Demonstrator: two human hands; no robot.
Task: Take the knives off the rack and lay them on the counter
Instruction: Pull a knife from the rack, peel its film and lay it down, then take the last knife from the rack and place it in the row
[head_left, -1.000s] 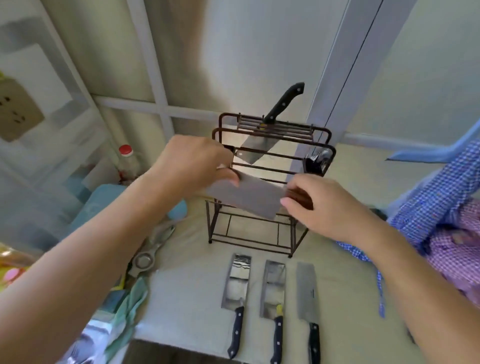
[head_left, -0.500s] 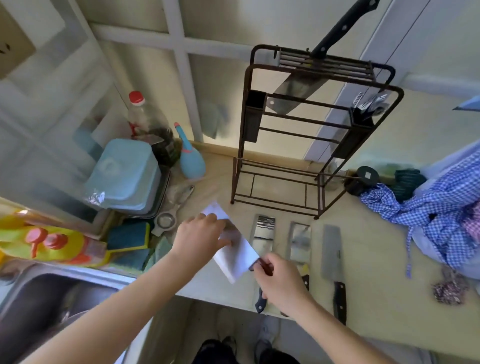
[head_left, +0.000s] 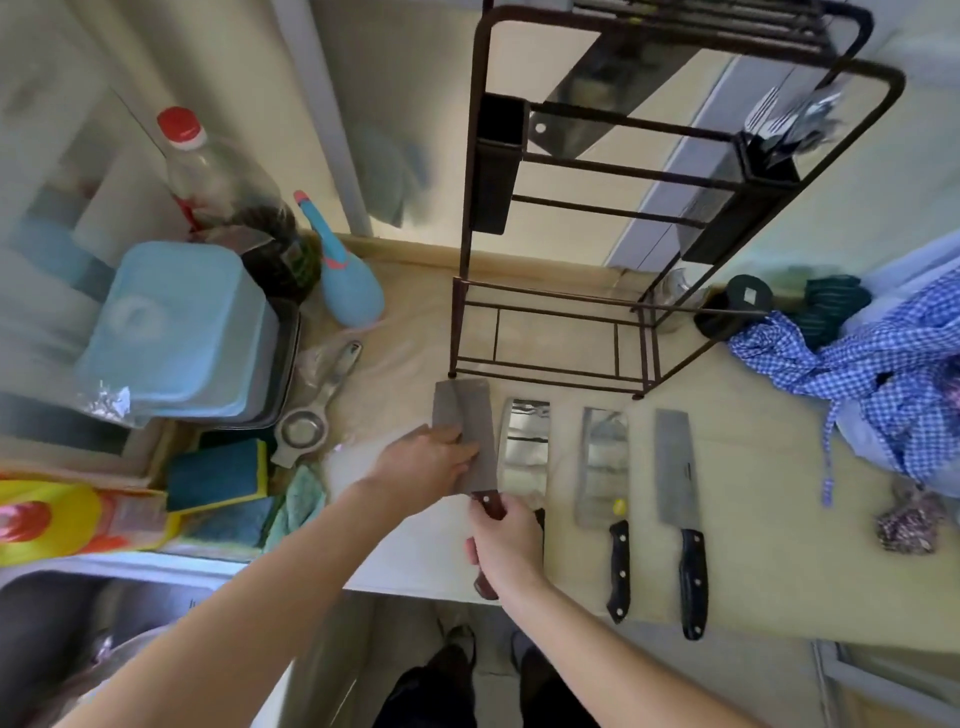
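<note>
My right hand (head_left: 506, 545) is closed around the reddish-brown wooden handle (head_left: 491, 505) of a grey-bladed cleaver (head_left: 465, 431), while my left hand (head_left: 426, 462) presses its fingers flat on the blade, which lies on the pale beige counter (head_left: 753, 457). Just to its right lie three more cleavers in a row: a shiny one (head_left: 524, 447), one with a yellow spot (head_left: 602, 462) and a dull black-handled one (head_left: 675, 467). Beyond them stands the dark brown wire rack (head_left: 613, 171), one broad steel blade (head_left: 613, 98) hanging in its top.
</note>
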